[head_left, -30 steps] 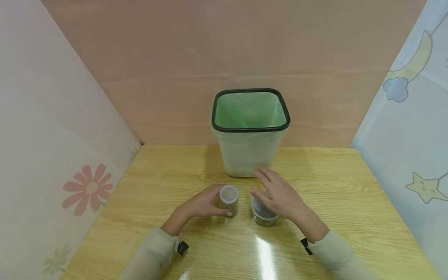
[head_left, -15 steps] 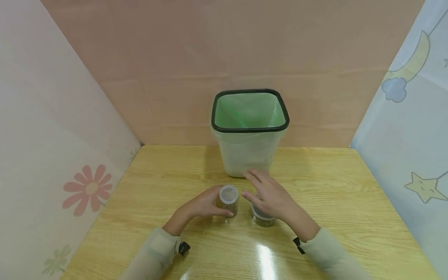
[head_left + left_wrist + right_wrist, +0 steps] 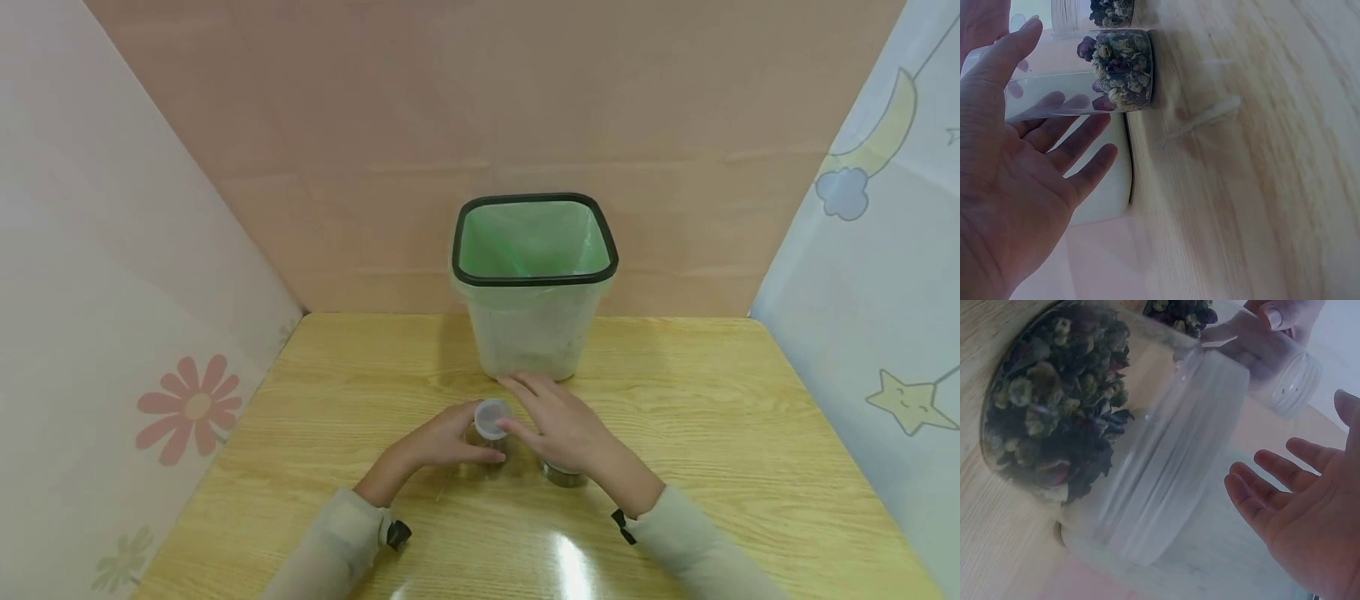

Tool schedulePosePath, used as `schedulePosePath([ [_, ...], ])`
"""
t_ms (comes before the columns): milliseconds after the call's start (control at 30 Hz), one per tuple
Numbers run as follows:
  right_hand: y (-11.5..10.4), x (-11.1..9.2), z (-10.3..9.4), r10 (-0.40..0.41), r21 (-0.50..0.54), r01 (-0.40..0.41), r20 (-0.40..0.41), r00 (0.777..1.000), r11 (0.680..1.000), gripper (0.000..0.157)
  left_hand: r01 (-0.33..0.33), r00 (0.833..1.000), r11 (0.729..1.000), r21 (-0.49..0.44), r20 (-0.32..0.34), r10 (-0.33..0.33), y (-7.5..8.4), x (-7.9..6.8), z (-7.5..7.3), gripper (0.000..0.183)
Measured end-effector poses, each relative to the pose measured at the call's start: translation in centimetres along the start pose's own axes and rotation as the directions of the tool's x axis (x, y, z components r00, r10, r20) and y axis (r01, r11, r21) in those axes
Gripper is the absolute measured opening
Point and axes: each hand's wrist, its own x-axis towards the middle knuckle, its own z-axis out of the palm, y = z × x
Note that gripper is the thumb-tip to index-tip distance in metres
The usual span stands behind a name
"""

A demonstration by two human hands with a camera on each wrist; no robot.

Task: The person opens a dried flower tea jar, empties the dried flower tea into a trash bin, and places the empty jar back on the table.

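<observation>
My left hand [image 3: 441, 442] holds a narrow clear jar [image 3: 491, 417] with a whitish lid, upright on the table, thumb on the near side. Dried flower buds [image 3: 1124, 69] fill the jar's lower part in the left wrist view. Just right of it, my right hand [image 3: 564, 427] hovers with fingers extended. Its thumb overlaps the narrow jar's lid in the head view, but the right wrist view shows that hand apart from the jars. Beneath the right hand, and mostly hidden by it, stands a wider clear jar [image 3: 1060, 406] of dried flowers with a translucent lid [image 3: 1179, 462].
A pale bin [image 3: 525, 333] with a black rim and green inside stands behind the hands, near the back wall. A thin whitish strip [image 3: 1204, 119] lies on or shows in the glossy wooden table [image 3: 360, 367]. Patterned walls bound both sides.
My right hand has drifted left, from over the wider jar to beside the narrow jar's lid. The left hand keeps its hold on the narrow jar, almost unmoved.
</observation>
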Motion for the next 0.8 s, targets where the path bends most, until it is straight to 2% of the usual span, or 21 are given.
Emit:
schedulePosePath([
  [433,-0.75,0.53,0.3,-0.068,0.0,0.068,-0.003,0.998,0.998,0.064,0.023,1.0,0.998,0.05,-0.005,-0.023,0.78,0.08,-0.18,0.063],
  [667,-0.83,0.81,0.4,-0.132,-0.043,0.129,-0.063,0.989,0.991,0.058,0.015,1.0,0.999,0.043,-0.028,-0.014,0.97,0.24,-0.31,0.048],
  [800,-1.0,0.87,0.37,-0.137,-0.048,0.134,-0.058,0.989,0.99,0.054,0.015,0.999,1.0,0.019,-0.035,-0.014,1.01,-0.11,-0.38,0.043],
])
